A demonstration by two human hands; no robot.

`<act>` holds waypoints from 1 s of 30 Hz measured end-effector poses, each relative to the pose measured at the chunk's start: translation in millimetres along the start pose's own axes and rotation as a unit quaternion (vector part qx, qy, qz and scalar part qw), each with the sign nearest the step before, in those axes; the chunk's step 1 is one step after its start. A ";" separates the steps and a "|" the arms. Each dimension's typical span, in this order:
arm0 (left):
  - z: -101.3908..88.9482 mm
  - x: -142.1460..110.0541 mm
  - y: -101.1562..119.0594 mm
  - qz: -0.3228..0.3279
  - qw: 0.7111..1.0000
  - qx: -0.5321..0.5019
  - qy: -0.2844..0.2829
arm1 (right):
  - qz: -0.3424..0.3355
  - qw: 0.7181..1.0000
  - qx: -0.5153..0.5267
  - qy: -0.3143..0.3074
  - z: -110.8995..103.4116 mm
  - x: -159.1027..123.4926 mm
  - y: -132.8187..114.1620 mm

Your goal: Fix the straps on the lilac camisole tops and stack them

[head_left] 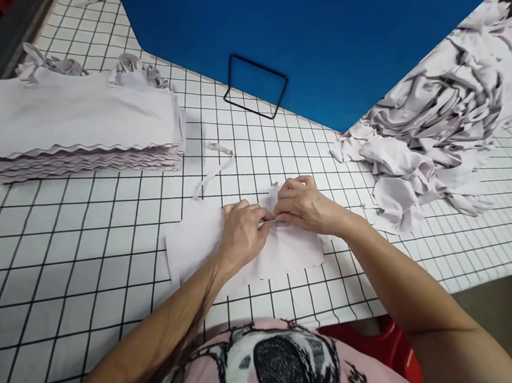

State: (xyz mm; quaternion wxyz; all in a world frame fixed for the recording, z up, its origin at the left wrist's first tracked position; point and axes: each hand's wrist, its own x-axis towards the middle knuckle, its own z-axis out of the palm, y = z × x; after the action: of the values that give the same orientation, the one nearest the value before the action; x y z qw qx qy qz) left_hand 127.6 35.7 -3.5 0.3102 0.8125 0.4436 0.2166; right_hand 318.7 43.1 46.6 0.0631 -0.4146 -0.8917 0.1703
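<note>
A pale, nearly white fabric piece [195, 242] lies on the checked tablecloth in front of me. My left hand [244, 230] pinches it near its middle, thumb and fingertips pressed together. Close beside it, fingertips almost meeting, my right hand [303, 206] pinches the same cloth. Between the two hands the fabric is drawn up into a small fold, and the exact grip under the fingers is hidden. A narrow fabric strip [215, 171] lies curled just beyond the cloth.
A neat stack of folded pale fabric [59, 117] sits at the left, with rolled strips behind it. At the right is a large crumpled fabric heap [438, 100]. A blue board [307, 30] covers the back, with a black wire frame [256, 86] at its edge.
</note>
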 end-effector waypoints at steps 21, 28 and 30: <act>-3.4 2.1 -1.2 -0.017 1.000 -0.020 -0.018 | 0.058 0.955 0.148 0.250 -20.3 38.8 53.0; 3.0 0.3 0.6 0.002 0.999 0.044 0.023 | 0.204 0.927 0.244 0.199 11.1 69.4 80.6; 4.7 -0.7 2.6 -0.005 0.996 0.072 0.044 | 0.232 0.923 0.246 0.181 16.1 70.8 83.3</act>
State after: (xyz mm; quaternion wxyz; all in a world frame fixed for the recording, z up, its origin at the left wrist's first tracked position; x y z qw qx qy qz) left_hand 131.6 32.6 -5.1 0.2316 0.8203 0.4752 0.2183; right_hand 328.6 142.8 -0.1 0.2823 -0.6052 -0.6740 0.3158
